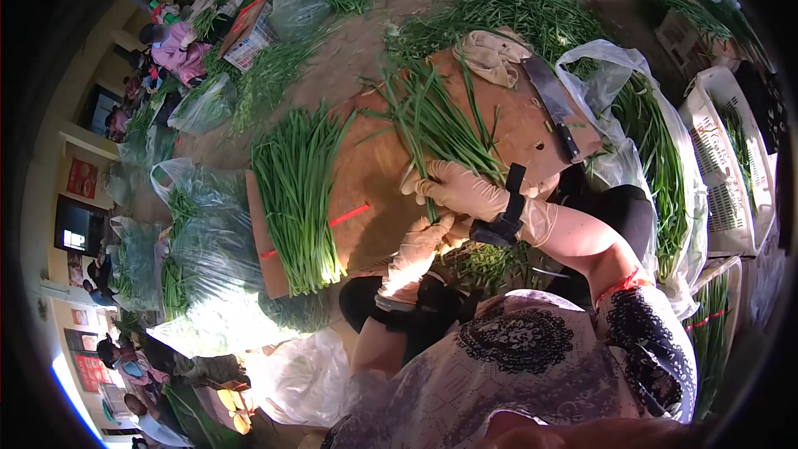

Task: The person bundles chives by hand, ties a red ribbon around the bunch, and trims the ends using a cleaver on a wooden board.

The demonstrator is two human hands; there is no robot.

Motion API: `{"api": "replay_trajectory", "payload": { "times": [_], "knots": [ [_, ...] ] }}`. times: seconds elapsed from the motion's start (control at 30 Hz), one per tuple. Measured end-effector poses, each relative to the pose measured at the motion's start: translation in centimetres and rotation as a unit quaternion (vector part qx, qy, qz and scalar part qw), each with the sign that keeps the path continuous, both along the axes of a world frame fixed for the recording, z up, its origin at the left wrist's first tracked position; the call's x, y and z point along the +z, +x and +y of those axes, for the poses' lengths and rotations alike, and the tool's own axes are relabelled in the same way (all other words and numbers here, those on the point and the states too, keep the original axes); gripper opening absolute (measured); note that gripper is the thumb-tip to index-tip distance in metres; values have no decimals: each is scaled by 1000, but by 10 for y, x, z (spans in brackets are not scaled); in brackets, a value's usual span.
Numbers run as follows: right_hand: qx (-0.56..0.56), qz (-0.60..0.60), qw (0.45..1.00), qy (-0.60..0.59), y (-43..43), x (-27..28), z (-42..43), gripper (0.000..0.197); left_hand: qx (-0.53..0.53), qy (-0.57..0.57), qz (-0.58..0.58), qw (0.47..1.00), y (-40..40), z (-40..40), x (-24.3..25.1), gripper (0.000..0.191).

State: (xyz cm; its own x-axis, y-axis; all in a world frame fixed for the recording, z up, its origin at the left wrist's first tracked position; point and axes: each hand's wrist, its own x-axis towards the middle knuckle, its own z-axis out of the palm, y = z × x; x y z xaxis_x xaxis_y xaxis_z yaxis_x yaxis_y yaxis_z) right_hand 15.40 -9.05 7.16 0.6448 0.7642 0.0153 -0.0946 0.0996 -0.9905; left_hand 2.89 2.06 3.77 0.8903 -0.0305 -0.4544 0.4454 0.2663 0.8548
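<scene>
My right hand (464, 190), in a pale thin glove with a black band at the wrist, is closed around a few garlic chives (419, 159). Just below it, my gloved left hand (416, 249) pinches the lower ends of the same stalks at the near edge of a wooden board (374, 168). A loose pile of garlic chives (452, 115) lies on the board beyond my right hand. To the left rests a thick, evenly aligned bundle (302, 199) over a red strip (350, 214), whose ends show on both sides.
A large knife (548, 90) and a crumpled cloth (495, 56) lie at the board's far right. Chives fill a plastic bag (654, 168) beside a white crate (717, 168). Cut greens (499, 15) cover the floor beyond. Wrapped bags (212, 243) stand left; people (177, 47) sit farther off.
</scene>
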Motion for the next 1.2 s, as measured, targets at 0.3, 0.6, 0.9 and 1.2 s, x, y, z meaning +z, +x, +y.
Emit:
{"api": "replay_trajectory", "payload": {
  "times": [0.3,0.6,0.9,1.2],
  "knots": [
    [-359,-259,880,-173,251,110,-80,25,75,15,-80,994,1,9,29,42],
    [-38,-460,798,-387,72,-46,-109,21,39,8,-38,999,19,8,13,34],
    [-147,-258,933,-202,-16,33,-98,16,93,-275,7,957,41,-20,21,39],
    [-57,-664,712,-220,-75,11,-81,15,210,-62,-107,970,28,7,33,28]
  ]
}}
